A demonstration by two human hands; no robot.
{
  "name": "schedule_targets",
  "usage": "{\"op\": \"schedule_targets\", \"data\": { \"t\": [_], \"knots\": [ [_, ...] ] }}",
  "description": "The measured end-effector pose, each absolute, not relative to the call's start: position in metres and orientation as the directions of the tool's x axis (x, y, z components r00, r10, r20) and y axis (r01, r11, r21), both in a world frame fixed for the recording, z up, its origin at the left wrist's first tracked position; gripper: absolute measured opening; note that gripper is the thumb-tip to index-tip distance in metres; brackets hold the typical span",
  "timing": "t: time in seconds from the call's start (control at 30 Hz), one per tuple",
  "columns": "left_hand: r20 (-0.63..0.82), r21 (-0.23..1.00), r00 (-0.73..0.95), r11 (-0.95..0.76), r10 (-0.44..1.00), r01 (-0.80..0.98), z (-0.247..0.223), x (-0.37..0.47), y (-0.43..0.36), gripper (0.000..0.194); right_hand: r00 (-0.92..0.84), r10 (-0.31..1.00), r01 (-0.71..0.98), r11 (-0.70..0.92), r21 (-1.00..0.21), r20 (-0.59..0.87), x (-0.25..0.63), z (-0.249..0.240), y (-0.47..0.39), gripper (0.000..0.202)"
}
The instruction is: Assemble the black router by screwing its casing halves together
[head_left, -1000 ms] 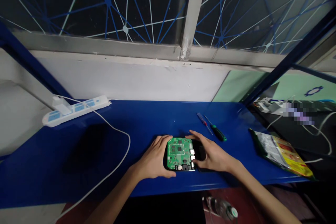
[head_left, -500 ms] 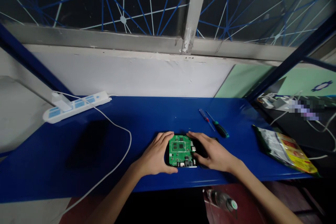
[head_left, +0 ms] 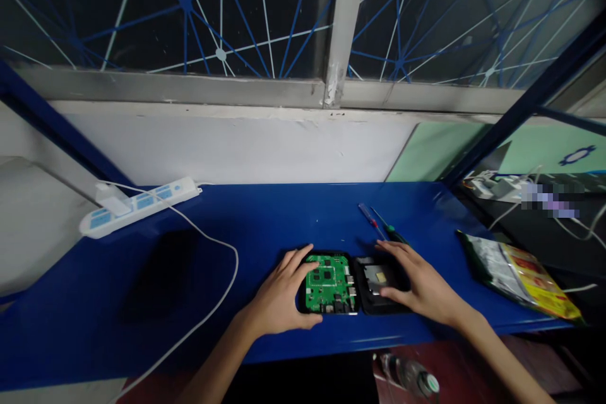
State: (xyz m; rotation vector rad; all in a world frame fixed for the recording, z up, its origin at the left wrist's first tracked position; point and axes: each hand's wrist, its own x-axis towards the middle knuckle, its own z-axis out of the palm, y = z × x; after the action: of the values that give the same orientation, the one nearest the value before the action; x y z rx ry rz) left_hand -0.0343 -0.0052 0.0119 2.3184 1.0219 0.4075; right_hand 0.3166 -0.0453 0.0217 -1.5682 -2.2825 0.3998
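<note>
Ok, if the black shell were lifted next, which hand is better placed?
Likely the right hand: it spans the right side of the black shell, while the left hand is at the green circuit board.

Green PCB (head_left: 324,284) chips-up in blk case (head_left: 348,256); blk cover (head_left: 376,308) w/ metal plate (head_left: 372,275) flat alongside.

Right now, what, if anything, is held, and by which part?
Left hand: green circuit board, by its left side. Right hand: at the black cover, hold unclear.

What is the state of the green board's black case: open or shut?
Open: the green board shows uncovered in the black case; a black shell lies beside it at the right hand.
</note>
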Motion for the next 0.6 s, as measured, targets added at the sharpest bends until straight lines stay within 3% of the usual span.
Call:
{"op": "schedule_targets", "data": {
  "t": [0.2,0.43,0.6],
  "knots": [
    [0.062,0.524,0.603,-0.54,0.795,0.659,0.006,-0.031,-0.019,0.087,-0.417,0.906,0.865,0.369,-0.34,-0.076,0.335,0.027,-0.047,0.122],
    [0.042,0.5,0.56,-0.503,0.827,0.705,0.004,-0.031,-0.028,0.085,-0.367,0.906,0.9,0.288,-0.326,-0.212,0.326,0.036,-0.047,0.129],
    [0.004,0.526,0.55,-0.47,0.835,0.709,0.007,-0.031,-0.026,0.086,-0.311,0.928,0.912,0.231,-0.339,-0.204,0.323,0.028,-0.057,0.124]
  ]
}}
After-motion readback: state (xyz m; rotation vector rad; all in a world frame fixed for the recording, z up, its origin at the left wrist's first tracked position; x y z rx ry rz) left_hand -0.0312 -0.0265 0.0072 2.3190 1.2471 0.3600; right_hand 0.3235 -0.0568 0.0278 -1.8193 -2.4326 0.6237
